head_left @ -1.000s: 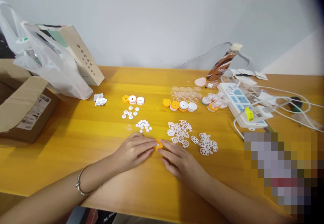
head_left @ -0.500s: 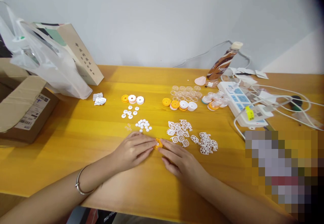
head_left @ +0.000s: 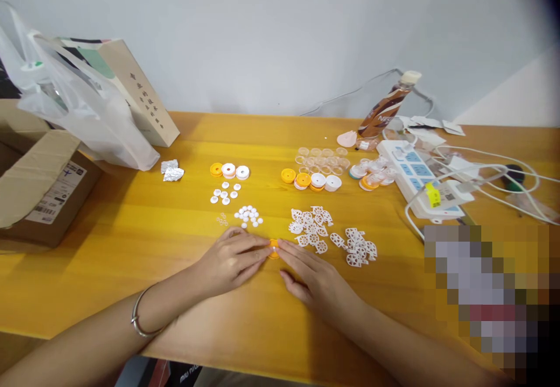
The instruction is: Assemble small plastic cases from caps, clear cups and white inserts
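Observation:
A small round orange plastic part (head_left: 273,255) lies on the table between my two hands, with a small white piece at its centre. My left hand (head_left: 234,260) grips its left edge with the fingertips. From the right, my right hand (head_left: 314,275) presses its fingertips on the same part, thumb held apart below. Just beyond my left hand are small white round caps (head_left: 249,215) and tiny clear rings (head_left: 222,219). White spoked plastic pieces (head_left: 311,226) lie beyond my right hand, with a second pile (head_left: 359,248) farther right.
Orange and white round parts (head_left: 228,170) stand behind white discs (head_left: 225,193). More round parts (head_left: 317,181) and clear cups (head_left: 321,159) sit farther right. A power strip (head_left: 417,177) with cables and a bottle (head_left: 387,107) stand right; a cardboard box (head_left: 52,206) and plastic bag (head_left: 100,118) left.
The orange part has turned slightly under my fingertips, and the white piece in it has shifted a little lower. Both hands stay in almost the same place.

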{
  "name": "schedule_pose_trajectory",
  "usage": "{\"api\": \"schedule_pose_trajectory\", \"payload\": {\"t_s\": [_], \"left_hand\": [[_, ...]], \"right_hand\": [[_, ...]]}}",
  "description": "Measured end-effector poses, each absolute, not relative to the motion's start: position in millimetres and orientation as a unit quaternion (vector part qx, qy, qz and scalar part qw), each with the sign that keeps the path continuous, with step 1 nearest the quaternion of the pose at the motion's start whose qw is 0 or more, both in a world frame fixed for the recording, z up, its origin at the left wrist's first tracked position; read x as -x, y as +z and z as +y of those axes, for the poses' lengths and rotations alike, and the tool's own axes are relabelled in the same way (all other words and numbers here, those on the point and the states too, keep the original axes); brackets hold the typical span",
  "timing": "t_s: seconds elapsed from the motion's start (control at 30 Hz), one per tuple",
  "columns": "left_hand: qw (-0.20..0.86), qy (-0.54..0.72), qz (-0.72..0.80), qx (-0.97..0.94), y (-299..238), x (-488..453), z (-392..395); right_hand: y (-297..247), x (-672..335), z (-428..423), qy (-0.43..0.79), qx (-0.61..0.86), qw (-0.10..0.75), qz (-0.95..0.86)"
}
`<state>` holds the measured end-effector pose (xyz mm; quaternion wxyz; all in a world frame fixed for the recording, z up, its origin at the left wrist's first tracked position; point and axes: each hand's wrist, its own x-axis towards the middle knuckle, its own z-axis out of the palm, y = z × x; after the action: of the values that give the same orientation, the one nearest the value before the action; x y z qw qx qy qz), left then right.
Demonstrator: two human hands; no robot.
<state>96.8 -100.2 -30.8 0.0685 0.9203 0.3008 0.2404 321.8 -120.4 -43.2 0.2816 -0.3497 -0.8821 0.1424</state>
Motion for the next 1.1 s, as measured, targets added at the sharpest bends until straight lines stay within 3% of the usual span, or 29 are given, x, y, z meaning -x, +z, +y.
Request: {"api": "schedule_pose_trajectory", "payload": {"t_s": [0.67,0.87,1.1], "left_hand": [[-0.01,0.18,0.275,-0.944,-28.1,-102.8,-108.5],[0.061,0.255,0.358,-0.896,-23.3,-89.9,-93.6],[0.16,0.251,0.478,-0.826,-24.3,-74.7,-72.0]], "right_hand": [[-44.7,-316.7,-120.6,0.014,0.335,0.24,-0.911],[-42.8,-318.6,-117.2,0.043,0.35,0.253,-0.901],[-47.0,-317.1,-115.1,0.084,0.352,0.299,-0.883]]}}
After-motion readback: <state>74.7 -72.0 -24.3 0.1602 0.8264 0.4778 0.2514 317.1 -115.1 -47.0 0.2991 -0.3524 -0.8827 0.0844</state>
